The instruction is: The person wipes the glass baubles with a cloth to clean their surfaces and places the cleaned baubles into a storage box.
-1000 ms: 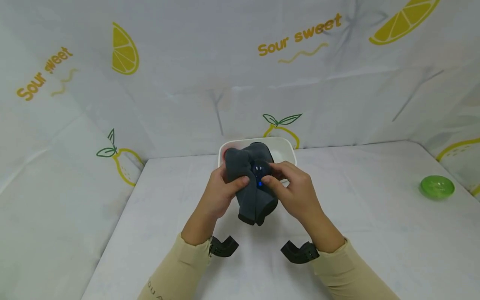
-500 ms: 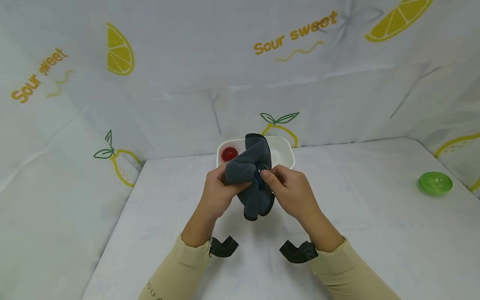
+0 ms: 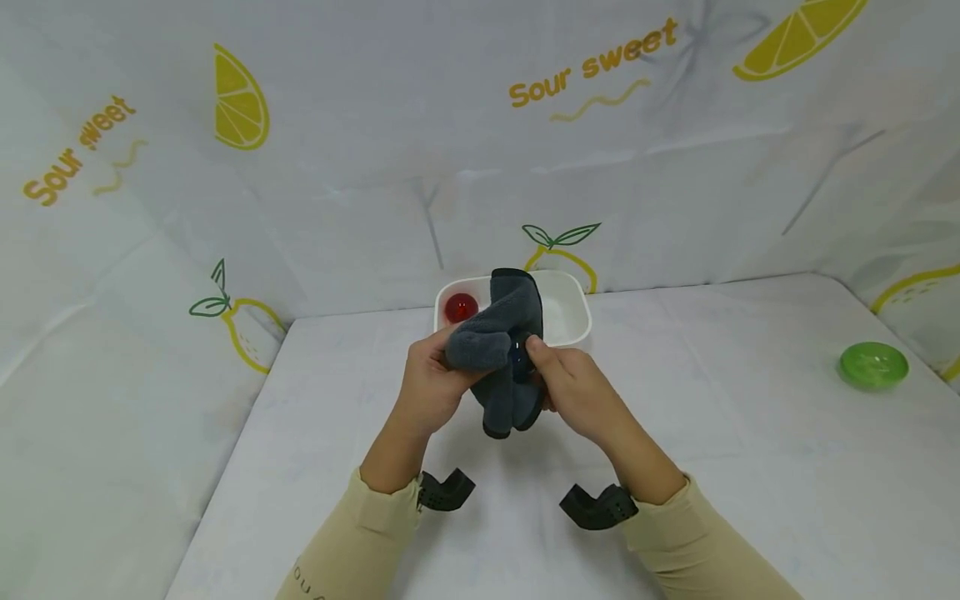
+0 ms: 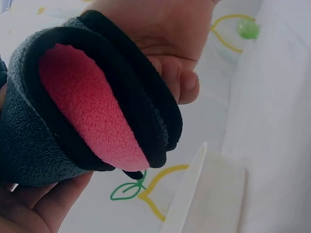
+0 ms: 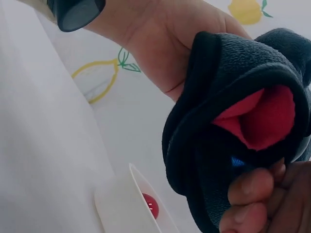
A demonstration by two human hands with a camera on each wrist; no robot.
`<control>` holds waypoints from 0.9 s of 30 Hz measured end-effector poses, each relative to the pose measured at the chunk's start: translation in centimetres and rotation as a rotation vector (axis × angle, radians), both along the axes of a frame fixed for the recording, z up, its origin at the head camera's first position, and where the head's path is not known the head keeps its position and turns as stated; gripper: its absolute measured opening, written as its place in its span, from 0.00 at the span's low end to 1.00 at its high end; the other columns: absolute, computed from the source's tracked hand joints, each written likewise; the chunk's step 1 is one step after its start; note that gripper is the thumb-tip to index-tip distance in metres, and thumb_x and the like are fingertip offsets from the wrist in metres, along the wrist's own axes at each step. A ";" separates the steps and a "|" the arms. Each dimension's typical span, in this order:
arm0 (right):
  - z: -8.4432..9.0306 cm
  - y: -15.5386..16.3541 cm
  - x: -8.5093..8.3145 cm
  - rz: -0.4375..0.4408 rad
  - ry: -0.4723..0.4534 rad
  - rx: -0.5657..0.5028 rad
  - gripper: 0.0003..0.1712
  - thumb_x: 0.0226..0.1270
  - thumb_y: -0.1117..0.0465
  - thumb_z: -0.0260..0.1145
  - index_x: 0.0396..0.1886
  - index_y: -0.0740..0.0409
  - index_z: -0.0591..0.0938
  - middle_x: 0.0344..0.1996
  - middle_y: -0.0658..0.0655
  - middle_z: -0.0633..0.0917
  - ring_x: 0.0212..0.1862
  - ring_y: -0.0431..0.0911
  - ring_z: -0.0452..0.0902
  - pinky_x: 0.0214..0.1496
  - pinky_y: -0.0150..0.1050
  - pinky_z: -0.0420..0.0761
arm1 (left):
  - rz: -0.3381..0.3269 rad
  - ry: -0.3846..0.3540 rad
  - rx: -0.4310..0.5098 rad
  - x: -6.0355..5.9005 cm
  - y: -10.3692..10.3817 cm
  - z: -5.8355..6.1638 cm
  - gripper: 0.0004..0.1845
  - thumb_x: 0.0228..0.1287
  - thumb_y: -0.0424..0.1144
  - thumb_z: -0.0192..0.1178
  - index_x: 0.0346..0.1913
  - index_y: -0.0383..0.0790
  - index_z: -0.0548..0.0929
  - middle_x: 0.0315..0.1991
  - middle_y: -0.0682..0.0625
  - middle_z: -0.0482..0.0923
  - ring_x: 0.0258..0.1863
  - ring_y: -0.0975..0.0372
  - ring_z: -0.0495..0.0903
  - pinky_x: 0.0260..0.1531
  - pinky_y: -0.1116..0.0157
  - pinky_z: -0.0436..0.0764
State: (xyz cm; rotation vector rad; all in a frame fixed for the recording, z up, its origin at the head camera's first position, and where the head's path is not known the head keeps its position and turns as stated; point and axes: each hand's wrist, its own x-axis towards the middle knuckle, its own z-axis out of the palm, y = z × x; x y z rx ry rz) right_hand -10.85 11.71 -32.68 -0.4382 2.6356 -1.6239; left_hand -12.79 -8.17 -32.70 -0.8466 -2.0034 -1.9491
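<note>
Both hands hold a dark grey fleecy cloth [image 3: 517, 308] with black edging, bunched above the table in the head view. Its pink-red lining [image 4: 92, 107] shows inside a fold in the left wrist view. My left hand [image 3: 433, 387] grips the cloth's left side, fingers partly hidden behind it. A shiny dark blue ball [image 3: 519, 357] sits among the folds. My right hand [image 3: 579, 390] has its thumb on the ball's right edge, its other fingers mostly behind the cloth.
Beyond the hands stands a white tray [image 3: 567, 310] with a red ball [image 3: 461, 308] in its left part. A translucent green dish [image 3: 873, 365] lies far right on the white-covered table [image 3: 735, 433]. A printed white backdrop [image 3: 360, 200] rises at the back.
The cloth has been folded and turned about the ball, uncovering the red ball in the tray. My right hand has shifted slightly lower along the cloth's right side.
</note>
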 end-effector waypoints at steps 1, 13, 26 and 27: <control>0.1 0.0 0.0 0.024 -0.031 -0.021 0.36 0.80 0.42 0.41 0.18 0.60 0.75 0.15 0.54 0.73 0.21 0.47 0.70 0.25 0.38 0.73 | -0.002 0.008 -0.002 0.0 0.0 0.0 0.19 0.56 0.20 0.65 0.52 0.25 0.80 0.47 0.31 0.82 0.49 0.58 0.81 0.50 0.55 0.83; -0.1 0.7 -0.6 0.146 -0.038 -0.062 0.28 0.78 0.44 0.51 0.23 0.60 0.75 0.19 0.54 0.73 0.25 0.47 0.70 0.28 0.36 0.72 | 0.021 -0.008 -0.019 -0.1 -0.3 0.2 0.21 0.55 0.20 0.66 0.54 0.27 0.80 0.49 0.33 0.82 0.50 0.58 0.82 0.51 0.55 0.83; -0.1 0.2 0.0 -0.042 0.384 0.112 0.27 0.59 0.53 0.75 0.57 0.57 0.83 0.41 0.53 0.88 0.41 0.45 0.83 0.41 0.42 0.84 | 0.047 -0.055 -0.020 -0.2 -0.4 0.1 0.20 0.56 0.23 0.67 0.54 0.31 0.80 0.50 0.37 0.81 0.50 0.55 0.82 0.49 0.55 0.84; -0.2 0.1 0.0 -0.055 0.429 0.115 0.29 0.57 0.55 0.76 0.58 0.57 0.82 0.43 0.55 0.88 0.43 0.46 0.84 0.42 0.43 0.84 | 0.047 -0.058 -0.017 -0.2 -0.4 0.1 0.21 0.56 0.23 0.67 0.54 0.31 0.80 0.51 0.37 0.81 0.50 0.54 0.82 0.49 0.55 0.84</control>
